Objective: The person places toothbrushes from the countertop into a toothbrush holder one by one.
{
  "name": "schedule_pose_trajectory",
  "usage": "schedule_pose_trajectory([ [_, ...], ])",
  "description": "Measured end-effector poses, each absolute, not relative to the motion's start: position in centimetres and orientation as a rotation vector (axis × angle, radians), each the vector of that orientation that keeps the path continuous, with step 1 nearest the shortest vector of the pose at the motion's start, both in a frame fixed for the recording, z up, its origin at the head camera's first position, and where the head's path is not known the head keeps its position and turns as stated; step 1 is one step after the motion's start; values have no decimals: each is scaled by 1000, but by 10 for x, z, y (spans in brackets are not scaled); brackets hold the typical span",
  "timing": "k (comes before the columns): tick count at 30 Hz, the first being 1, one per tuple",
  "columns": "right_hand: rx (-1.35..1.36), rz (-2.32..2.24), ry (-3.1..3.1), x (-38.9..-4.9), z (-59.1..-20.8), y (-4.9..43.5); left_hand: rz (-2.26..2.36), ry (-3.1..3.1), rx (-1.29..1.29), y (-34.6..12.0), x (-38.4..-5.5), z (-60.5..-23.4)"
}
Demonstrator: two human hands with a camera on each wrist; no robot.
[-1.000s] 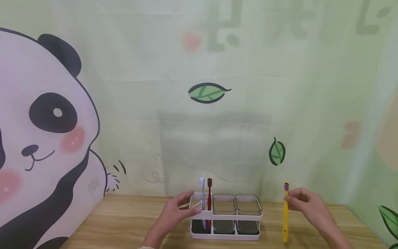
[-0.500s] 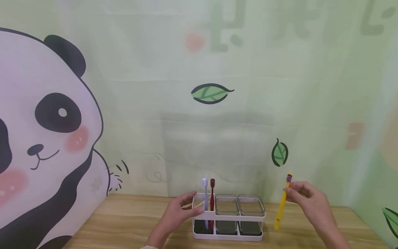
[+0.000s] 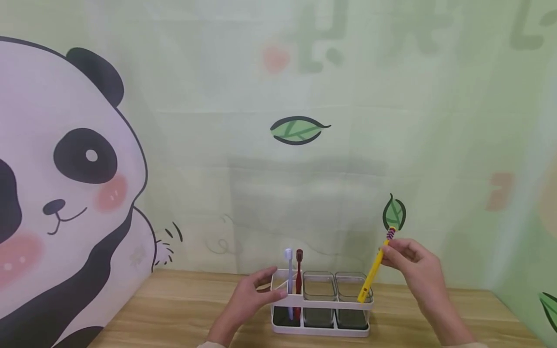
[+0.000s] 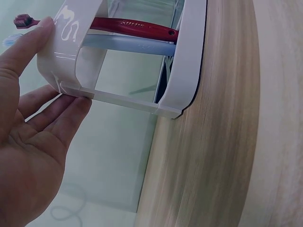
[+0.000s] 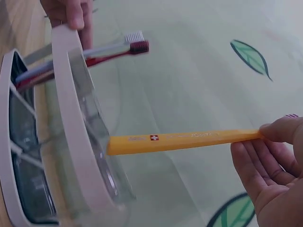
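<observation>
A white toothbrush holder [image 3: 322,332] stands on the wooden table. My left hand [image 3: 247,296] grips its left end, thumb on the front of the upper rail and fingers behind. In that end compartment stand a pale blue toothbrush [image 3: 290,278] and a dark red toothbrush [image 3: 298,270], heads up. My right hand [image 3: 418,268] pinches a yellow toothbrush [image 5: 184,141] just below its purple-and-white bristled head [image 3: 390,234]. The brush slants, its handle end overlapping the rim of the rightmost clear cup in the head view. In the right wrist view, that end meets the upper rail's edge.
Two clear square cups, a middle cup [image 3: 319,288] and a right cup [image 3: 348,277], sit in the holder's other compartments. Behind the wood-grain table [image 3: 174,309] hangs a green backdrop [image 3: 191,145] printed with a panda [image 3: 82,212] and leaves.
My right hand has moved left and up with the yellow toothbrush, which has tilted from upright to slanting, its handle end now over the right cup. My left hand keeps its grip on the holder.
</observation>
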State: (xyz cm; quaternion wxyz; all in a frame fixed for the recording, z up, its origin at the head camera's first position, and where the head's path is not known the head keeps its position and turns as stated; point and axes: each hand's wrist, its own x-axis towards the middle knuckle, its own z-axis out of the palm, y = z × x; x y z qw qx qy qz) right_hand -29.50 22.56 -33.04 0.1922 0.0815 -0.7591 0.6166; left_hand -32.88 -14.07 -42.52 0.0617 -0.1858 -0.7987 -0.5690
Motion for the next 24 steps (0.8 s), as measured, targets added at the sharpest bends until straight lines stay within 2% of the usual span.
schedule_pose_trajectory([
  [7, 319, 1778, -2039, -301, -325, 194, -1732, -2402, -566, -141, -329, -425],
  [24, 310, 1931, -1965, -314, -326, 127, -1719, -2432, -535, -140, -327, -422],
])
